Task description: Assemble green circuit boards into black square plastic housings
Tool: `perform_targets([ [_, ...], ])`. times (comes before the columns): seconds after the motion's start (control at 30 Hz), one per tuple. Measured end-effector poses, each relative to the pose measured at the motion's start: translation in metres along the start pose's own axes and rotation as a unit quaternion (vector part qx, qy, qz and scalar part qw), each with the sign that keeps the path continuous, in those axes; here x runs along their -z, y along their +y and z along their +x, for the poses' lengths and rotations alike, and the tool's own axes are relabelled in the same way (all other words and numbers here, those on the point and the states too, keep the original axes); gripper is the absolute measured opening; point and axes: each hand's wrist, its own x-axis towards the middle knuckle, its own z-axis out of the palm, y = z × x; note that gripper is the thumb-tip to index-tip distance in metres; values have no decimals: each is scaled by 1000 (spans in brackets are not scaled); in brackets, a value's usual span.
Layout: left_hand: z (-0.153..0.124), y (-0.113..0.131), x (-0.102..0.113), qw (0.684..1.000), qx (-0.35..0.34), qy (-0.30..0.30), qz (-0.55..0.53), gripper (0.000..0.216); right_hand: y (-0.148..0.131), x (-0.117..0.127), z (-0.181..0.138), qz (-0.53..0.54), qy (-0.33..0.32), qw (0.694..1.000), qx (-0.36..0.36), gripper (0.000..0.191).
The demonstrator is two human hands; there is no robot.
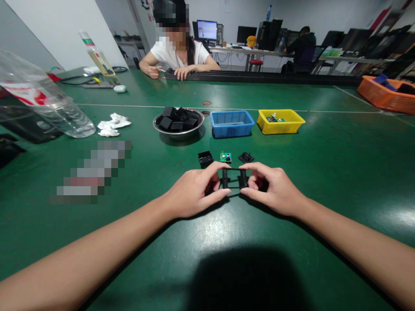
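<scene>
Between my two hands is a small black rectangular plastic frame [244,178], with an open middle through which the green table shows. My left hand [197,190] pinches its left side between thumb and fingers. On the opposite side my right hand [272,188] grips it the same way. Just beyond the frame three parts lie in a row: a black plastic housing [205,159], a small green circuit board [226,157] and a flat black plastic piece [246,157].
Behind the parts stand a metal bowl [181,135] of black boxes, a blue bin [232,129] and a yellow bin [281,127] holding circuit boards. Bottles [48,99] and crumpled tissue [113,125] are at left. An orange basket [385,95] sits far right. Another person [181,52] sits opposite.
</scene>
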Motion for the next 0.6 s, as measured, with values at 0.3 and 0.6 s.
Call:
perform_targets([
  [0.3, 1, -3, 0, 1000, -2, -2, -11, 41, 2, 1, -2, 23, 5, 1000, 14, 39],
  [0.6, 1, -2, 1, 1000, -6, 3, -9, 42, 2, 1, -1, 18, 6, 1000, 14, 39],
])
